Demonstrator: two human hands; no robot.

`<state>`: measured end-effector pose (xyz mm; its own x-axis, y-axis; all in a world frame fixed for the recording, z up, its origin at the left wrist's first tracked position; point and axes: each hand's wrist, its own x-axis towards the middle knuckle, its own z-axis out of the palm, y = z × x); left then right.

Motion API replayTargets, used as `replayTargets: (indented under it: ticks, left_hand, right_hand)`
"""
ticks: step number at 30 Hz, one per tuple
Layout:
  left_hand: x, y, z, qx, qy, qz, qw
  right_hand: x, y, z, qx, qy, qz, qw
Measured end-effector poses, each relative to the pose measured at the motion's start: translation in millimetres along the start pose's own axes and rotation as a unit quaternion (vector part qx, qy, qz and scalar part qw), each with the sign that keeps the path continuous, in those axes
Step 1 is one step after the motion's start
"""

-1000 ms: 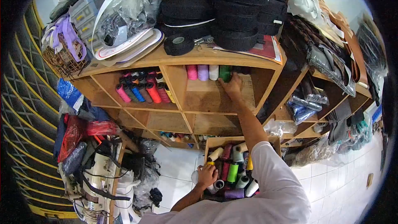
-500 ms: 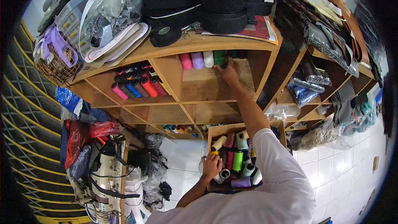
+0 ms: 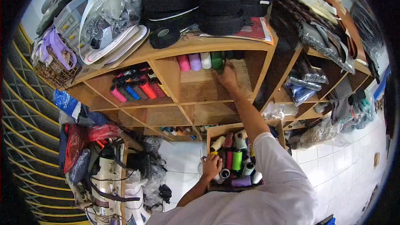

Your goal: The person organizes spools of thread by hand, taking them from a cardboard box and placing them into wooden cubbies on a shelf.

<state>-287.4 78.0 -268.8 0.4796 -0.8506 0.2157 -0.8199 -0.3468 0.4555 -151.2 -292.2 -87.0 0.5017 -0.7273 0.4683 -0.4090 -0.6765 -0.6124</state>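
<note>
My right hand [image 3: 227, 76] reaches into an upper compartment of the wooden shelf [image 3: 166, 75], its fingers closed round the lower part of a green thread spool [image 3: 216, 60]. That spool stands in a row beside a white spool [image 3: 206, 60], a purple one [image 3: 194, 62] and a pink one [image 3: 183, 63]. Dark spools [image 3: 234, 54] sit to its right. Lower down, my left hand [image 3: 212, 166] is at the left edge of a cardboard box [image 3: 214, 131] full of thread spools, its fingers curled near a white and yellow spool; what they hold is unclear.
Another compartment on the left holds colourful spools [image 3: 143, 88]. Black rolls [image 3: 221, 4] and papers [image 3: 262, 29] lie on the shelf top. Plastic-wrapped materials [image 3: 304, 87] fill the right shelves. A sewing machine [image 3: 104, 175] stands at the lower left, beside plastic bags [image 3: 152, 179].
My right hand has shifted slightly in front of the green spool. The whole view has moved a little. My left hand stays at the box edge.
</note>
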Motion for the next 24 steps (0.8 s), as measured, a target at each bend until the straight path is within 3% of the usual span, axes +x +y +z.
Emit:
replayTargets:
  ticks: [2, 5, 7, 9, 11, 13, 14, 15, 16, 17, 18, 20, 21, 24]
  left_hand:
    - [-2.6, -4.9, 11.0, -0.037, 0.021, -0.002, 0.999]
    - [1.2, -1.4, 1.3, -0.032, 0.016, 0.004, 0.999]
    - [4.6, -2.4, -0.1, -0.040, 0.015, 0.008, 0.999]
    - [5.1, 0.0, -1.2, -0.020, 0.001, 0.005, 1.000]
    - [2.3, -2.0, 6.2, -0.007, 0.010, 0.011, 1.000]
    - [3.5, -1.0, -0.1, 0.000, -0.020, 0.005, 1.000]
    - [1.8, -2.1, 0.9, 0.000, -0.019, 0.006, 1.000]
    - [0.9, -5.1, 5.4, -0.006, -0.003, 0.012, 1.000]
    - [-0.8, -6.2, 8.3, -0.012, 0.013, 0.017, 1.000]
    - [-0.8, -2.0, 2.3, -0.015, 0.007, 0.018, 1.000]
    - [-4.0, -2.0, 3.7, -0.015, 0.005, 0.018, 1.000]
    - [-6.9, -3.4, 6.1, 0.002, -0.005, 0.023, 1.000]
    - [-8.8, -4.4, 7.7, 0.000, -0.006, 0.030, 1.000]
    - [-10.7, 2.9, -6.9, 0.048, -0.046, 0.071, 0.995]
  right_hand:
    - [-13.0, 3.4, -2.0, 0.011, -0.033, 0.000, 0.999]
    - [-49.1, 3.7, -9.9, -0.094, 0.021, -0.090, 0.991]
    - [-83.7, -11.6, -36.9, -0.124, -0.109, -0.052, 0.985]
    - [-133.1, -6.2, -44.8, -0.169, 0.024, -0.180, 0.969]
    - [-190.0, -29.2, -87.0, -0.214, -0.043, -0.180, 0.959]
    - [-265.8, 5.1, -76.0, -0.124, -0.171, -0.117, 0.971]
    - [-310.6, 22.9, -72.9, -0.062, -0.149, -0.082, 0.984]
    - [-341.7, 16.5, -89.8, -0.096, -0.222, 0.005, 0.970]
    - [-375.8, 30.3, -90.6, -0.078, -0.241, 0.030, 0.967]
    - [-404.9, 42.3, -101.2, -0.123, -0.189, -0.044, 0.973]
    - [-406.8, 43.7, -108.6, -0.122, -0.190, -0.043, 0.973]
    - [-407.0, 45.0, -118.2, -0.004, -0.315, 0.125, 0.941]
    - [-391.1, 38.4, -120.2, 0.000, -0.133, -0.049, 0.990]
    - [-285.6, 2.6, -136.1, -0.028, -0.140, -0.154, 0.978]
